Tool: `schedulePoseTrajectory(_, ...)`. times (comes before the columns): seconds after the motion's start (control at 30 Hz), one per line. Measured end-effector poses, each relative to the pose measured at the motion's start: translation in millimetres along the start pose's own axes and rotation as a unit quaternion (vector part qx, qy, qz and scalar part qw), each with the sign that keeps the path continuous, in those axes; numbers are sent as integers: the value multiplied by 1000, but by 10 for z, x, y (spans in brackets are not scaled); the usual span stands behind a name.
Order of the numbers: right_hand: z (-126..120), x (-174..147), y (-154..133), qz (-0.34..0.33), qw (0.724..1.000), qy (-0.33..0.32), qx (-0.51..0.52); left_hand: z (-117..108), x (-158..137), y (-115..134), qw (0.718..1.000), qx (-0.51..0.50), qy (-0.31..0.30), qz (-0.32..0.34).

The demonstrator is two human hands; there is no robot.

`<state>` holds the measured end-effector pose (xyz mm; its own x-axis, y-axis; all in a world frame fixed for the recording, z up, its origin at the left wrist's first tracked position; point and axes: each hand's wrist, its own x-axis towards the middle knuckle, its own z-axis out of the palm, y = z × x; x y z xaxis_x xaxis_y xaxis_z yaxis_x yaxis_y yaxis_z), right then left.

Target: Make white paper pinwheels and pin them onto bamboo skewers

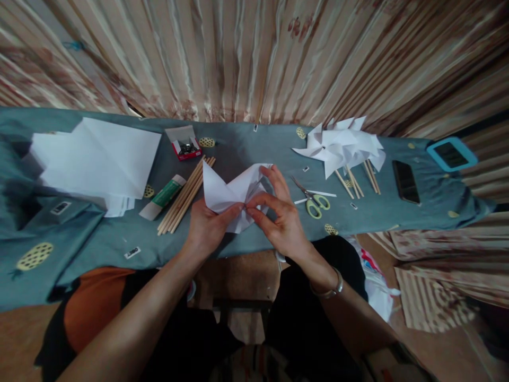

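Observation:
Above the near edge of the cloth-covered table, a white paper pinwheel (234, 193) with folded, curled blades is held between both hands. My left hand (209, 223) grips its lower left part, the thumb pressed near the middle. On the other side, my right hand (278, 215) has its thumb and forefinger closed at the pinwheel's centre, while its other fingers touch the upper right blade. A tiny dark spot shows at the fingertips, too small to name. Left of the hands lies a bundle of wooden sticks (186, 196). Scissors (314, 201) with green handles lie to the right.
A red box of small metal pins (186, 148) stands open behind the sticks, near a green-and-white box (165, 196). White paper sheets (107, 154) lie at left. Finished pinwheels on sticks (342, 143), a phone (405, 181) and a blue-framed device (452, 154) lie at right.

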<state>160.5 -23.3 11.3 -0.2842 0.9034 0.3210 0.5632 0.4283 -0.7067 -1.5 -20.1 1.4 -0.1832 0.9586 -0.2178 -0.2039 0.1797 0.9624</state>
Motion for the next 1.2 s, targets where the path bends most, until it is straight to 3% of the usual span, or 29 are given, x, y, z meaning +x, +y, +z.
schedulePoseTrajectory(0.37, 5, -2, -9, 7, 1000, -4, 2, 9, 3, -4, 999, -6, 21, -24)
schedulePoseTrajectory(0.63, 34, -3, -30, 36, 999, -2, 27, -28, -1, -12, 999, 22, -1, 37)
schedulePoseTrajectory(0.83, 51, -11, -23, 57, 997, 9, 58, -53, -17, 26, 998, 13, -47, 30)
schedulePoseTrajectory(1.0, 52, -7, -18, 65, 994, 20, 89, -59, -14, 37, 999, 12, -42, 19)
schedulePoseTrajectory(1.2, 69, -26, -51, 99, 985, 77, 121, -71, -29, 67, 996, 51, -72, 27)
